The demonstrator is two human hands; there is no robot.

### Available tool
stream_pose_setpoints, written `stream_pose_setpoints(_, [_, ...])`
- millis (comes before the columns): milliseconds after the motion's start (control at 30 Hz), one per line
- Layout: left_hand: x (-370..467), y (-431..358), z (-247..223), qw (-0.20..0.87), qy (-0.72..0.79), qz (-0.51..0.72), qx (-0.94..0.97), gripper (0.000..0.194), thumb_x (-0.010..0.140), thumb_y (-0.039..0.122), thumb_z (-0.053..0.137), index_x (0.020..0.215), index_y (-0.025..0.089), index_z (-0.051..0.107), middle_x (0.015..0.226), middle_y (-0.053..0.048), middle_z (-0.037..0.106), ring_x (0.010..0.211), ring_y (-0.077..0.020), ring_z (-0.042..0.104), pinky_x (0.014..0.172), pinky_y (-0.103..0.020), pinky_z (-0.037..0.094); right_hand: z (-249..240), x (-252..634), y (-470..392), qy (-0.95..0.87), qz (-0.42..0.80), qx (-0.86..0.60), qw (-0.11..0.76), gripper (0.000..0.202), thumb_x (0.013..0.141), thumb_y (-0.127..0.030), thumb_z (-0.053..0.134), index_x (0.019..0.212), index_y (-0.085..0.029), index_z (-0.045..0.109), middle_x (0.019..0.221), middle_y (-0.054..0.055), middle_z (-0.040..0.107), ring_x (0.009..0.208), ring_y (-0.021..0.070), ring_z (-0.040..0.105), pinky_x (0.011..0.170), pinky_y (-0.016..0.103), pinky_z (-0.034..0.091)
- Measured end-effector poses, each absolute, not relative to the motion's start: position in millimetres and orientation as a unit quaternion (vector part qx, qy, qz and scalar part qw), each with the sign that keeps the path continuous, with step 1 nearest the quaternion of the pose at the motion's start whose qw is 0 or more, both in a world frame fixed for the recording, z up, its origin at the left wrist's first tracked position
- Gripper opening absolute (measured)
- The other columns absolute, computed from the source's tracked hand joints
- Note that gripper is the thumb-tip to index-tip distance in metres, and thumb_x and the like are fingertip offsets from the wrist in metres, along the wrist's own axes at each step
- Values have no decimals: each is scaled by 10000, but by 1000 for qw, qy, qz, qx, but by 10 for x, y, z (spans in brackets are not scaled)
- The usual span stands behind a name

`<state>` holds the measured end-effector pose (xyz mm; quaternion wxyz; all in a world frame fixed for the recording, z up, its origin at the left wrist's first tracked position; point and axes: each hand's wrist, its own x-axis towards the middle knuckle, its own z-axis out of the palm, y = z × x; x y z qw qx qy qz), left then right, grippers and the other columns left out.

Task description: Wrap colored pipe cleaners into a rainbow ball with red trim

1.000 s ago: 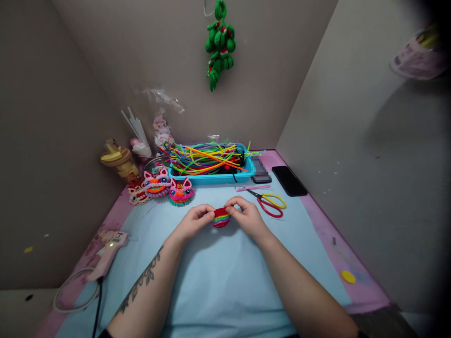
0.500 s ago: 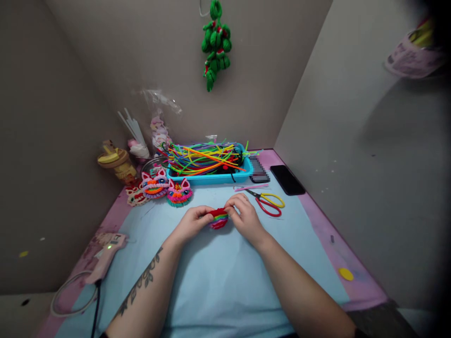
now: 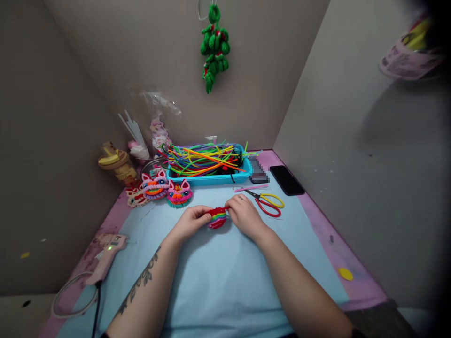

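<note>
A small rounded pipe-cleaner piece [image 3: 217,218], mostly red with rainbow stripes across it, is held up above the blue cloth. My left hand [image 3: 193,221] grips its left edge between thumb and fingers. At the upper right edge, my right hand [image 3: 246,215] pinches a red pipe-cleaner end that comes off the piece; the fingertips partly hide it. Scissors [image 3: 265,202] with one red and one yellow handle lie just beyond my right hand, by a pink pipe cleaner [image 3: 251,188].
Behind my hands stands a blue tray [image 3: 211,179] heaped with colourful pipe cleaners. Finished animal-face pieces [image 3: 179,193] sit at its left. A black phone [image 3: 287,180] lies at the right. On the left rests a pink glue gun [image 3: 108,258] with its cord. Walls enclose the table.
My right hand has shifted slightly right and turned, its fingers curling more, so more of the striped piece shows. My left hand keeps its grip. The view has moved a little.
</note>
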<state>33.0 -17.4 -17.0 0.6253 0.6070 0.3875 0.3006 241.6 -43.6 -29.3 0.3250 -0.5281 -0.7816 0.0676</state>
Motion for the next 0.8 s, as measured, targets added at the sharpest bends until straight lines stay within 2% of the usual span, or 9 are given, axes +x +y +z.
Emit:
stream_pose_setpoints(133, [321, -164, -219, 653, 355, 297, 600, 430, 697, 383, 742, 1013, 97, 688, 966, -121, 717, 832, -216, 632, 797, -318, 446, -272, 2436, -443, -733, 99, -539, 403, 169, 806, -85, 497, 803, -190, 630, 813, 63, 614, 824, 214, 550, 743, 322, 435])
stream_pose_setpoints(300, [347, -160, -220, 645, 384, 297, 591, 410, 680, 382, 759, 971, 99, 702, 902, -103, 719, 781, -203, 624, 755, -295, 438, -227, 2382, -475, -626, 234, -541, 510, 88, 773, -166, 553, 747, -189, 634, 724, 23, 622, 690, 166, 570, 633, 271, 441])
stream_pose_setpoints(500, [340, -155, -236, 665, 369, 297, 578, 387, 675, 371, 767, 938, 95, 702, 836, -94, 711, 715, -180, 606, 702, -280, 427, -199, 2305, -479, -502, 429, -504, 557, 91, 694, -266, 643, 690, -181, 608, 632, -7, 595, 595, 138, 537, 590, 265, 429])
stream_pose_setpoints(800, [341, -170, -246, 688, 345, 311, 558, 355, 668, 337, 778, 938, 119, 703, 881, -90, 717, 754, -183, 619, 733, -281, 431, -246, 2257, -459, -389, 578, -425, 578, 168, 614, -287, 728, 652, -166, 616, 539, -24, 599, 466, 84, 460, 472, 217, 345])
